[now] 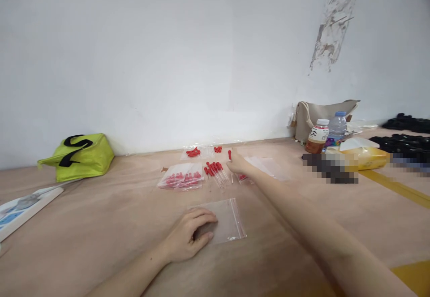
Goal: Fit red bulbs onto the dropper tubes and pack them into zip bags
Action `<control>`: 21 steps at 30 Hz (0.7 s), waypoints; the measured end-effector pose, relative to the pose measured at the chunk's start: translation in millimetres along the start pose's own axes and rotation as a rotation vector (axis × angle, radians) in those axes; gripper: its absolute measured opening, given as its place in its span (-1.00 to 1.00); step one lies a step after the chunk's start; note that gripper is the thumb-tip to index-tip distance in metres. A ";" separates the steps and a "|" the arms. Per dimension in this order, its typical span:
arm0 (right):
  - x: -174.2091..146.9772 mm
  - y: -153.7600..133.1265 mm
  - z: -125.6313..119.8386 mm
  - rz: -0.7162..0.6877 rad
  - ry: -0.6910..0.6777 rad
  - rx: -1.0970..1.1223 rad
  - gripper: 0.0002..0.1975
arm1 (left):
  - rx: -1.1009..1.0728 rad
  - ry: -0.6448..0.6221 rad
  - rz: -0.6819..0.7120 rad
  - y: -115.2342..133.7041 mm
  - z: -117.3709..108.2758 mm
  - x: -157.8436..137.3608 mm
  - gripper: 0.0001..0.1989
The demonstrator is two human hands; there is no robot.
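Observation:
My left hand [190, 234] rests palm down with fingers and thumb apart, its fingertips on the left part of a clear zip bag [226, 221] that lies flat. Farther forward, my right hand [239, 163] is closed on a dropper [230, 155] with a red bulb and thin glass tube; its fingertips are small and partly hidden. Just left of it lies a group of loose red-bulb droppers [215, 171], tubes pointing toward me. Bags filled with droppers [181, 178] are stacked left of the group. Another bag [264, 166], partly behind my right wrist, shows some red inside.
Along the wall lie red bulbs [193, 152] on clear plastic and a smaller red cluster [218, 149]. A lime-green bag [85, 156] and power strip [30, 207] are left. Bottles [317, 135], a beige bag [304, 120] and a tissue pack [366, 156] stand right.

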State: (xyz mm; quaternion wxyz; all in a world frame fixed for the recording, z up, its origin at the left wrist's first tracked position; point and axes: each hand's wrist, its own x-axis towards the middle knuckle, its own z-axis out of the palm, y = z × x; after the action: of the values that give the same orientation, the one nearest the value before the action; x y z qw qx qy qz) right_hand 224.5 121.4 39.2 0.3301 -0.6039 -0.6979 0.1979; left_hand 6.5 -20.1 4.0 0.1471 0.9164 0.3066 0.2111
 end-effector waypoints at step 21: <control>-112.4 59.9 4.8 0.093 0.194 0.921 -0.46 | 0.048 -0.208 -0.015 -1.1 -5.4 5.1 -0.59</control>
State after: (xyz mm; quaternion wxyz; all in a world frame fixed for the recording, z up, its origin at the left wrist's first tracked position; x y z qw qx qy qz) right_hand 269.7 24.1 -29.5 0.6181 -0.4410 -0.4756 0.4442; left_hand 7.1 -15.4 9.7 0.1578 0.9343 0.3015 0.1060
